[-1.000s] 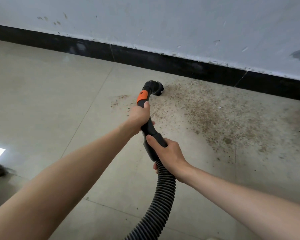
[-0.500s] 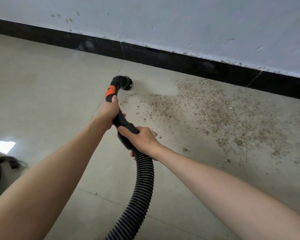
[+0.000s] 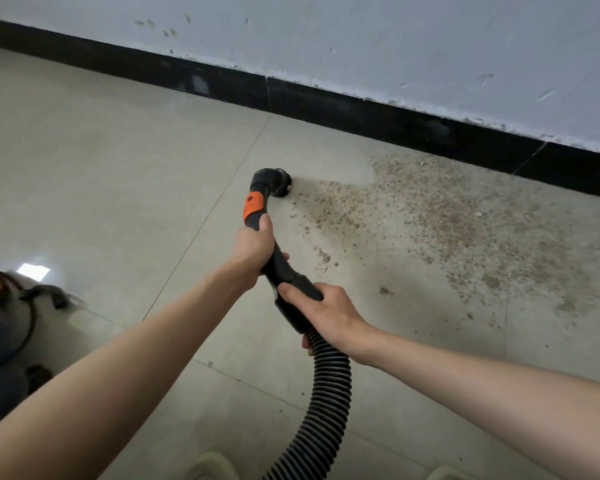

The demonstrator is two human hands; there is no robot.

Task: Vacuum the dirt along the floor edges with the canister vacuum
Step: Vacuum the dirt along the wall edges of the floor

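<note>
Two hands on one tool: we hold the vacuum handle (image 3: 278,268) with both, out over the tiled floor (image 3: 101,161).

Item, left hand (image 3: 252,249): fingers curled tight round the upper handle just below the orange collar (image 3: 253,207). We judge this forward grip steers the nozzle.

Item, right hand (image 3: 326,315): fingers wrapped round the lower handle where the ribbed hose (image 3: 326,403) joins it. We judge this rear grip carries the weight and keeps the hose from dragging the tip off line.

Item, nozzle (image 3: 278,183): a bent black elbow, mouth turned down and to the right, seemingly on the floor, near the black skirting (image 3: 361,116) but apart from it. It sits at the left margin of the dirt (image 3: 430,230).

Item, dirt: brown grit scattered from the nozzle rightward and up to the skirting at the wall edge of the floor, thinning toward us. Floor to the left of the nozzle looks bare of grit.

Item, canister (image 3: 0,327): partly seen at the left edge of the floor, blurred, dark body with an orange patch.

Item, wall (image 3: 361,39): pale, scuffed, above the skirting.

Assessment: most of the patch is not yet taken up; we reckon the next strokes should run rightward, along the skirting.
</note>
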